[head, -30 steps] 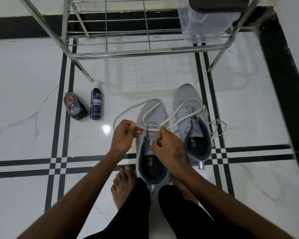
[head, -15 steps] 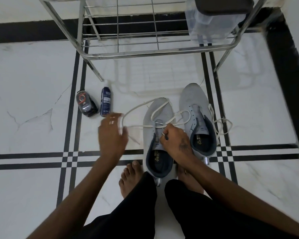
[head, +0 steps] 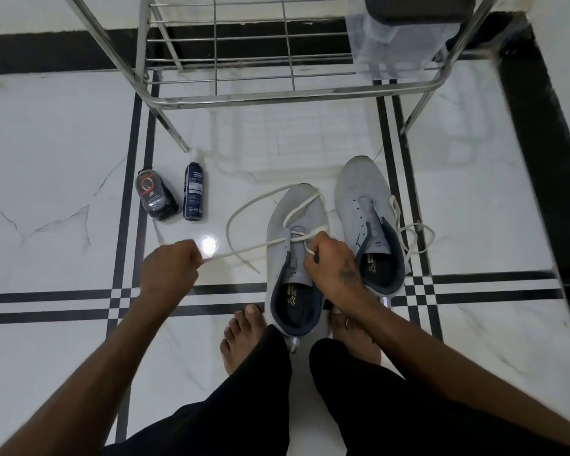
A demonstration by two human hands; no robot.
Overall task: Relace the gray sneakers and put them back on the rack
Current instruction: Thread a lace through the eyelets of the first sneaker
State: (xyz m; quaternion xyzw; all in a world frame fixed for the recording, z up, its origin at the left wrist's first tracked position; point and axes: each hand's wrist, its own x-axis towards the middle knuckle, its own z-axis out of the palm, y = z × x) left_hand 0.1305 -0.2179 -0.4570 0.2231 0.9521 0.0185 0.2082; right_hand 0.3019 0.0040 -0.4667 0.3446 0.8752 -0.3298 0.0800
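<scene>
Left hand (head: 170, 268) pinches flat white lace (head: 244, 251); right hand (head: 329, 258) apparently grips lace too.

Two gray sneakers stand side by side on the floor in front of the rack (head: 277, 97), toes toward it. The left sneaker (head: 297, 245) has its white lace (head: 244, 205) partly threaded, looping leftward. The right sneaker (head: 369, 218) is unlaced; its lace (head: 412, 238) lies beside it.

Black trousers (head: 359, 406); bare forearms, feet; tattooed right wrist.

My left hand (head: 170, 269) pinches the white lace (head: 244, 250) taut. My right hand (head: 329, 261) grips lace at the near gray sneaker (head: 293, 258); the rack (head: 277, 97) stands beyond
</scene>
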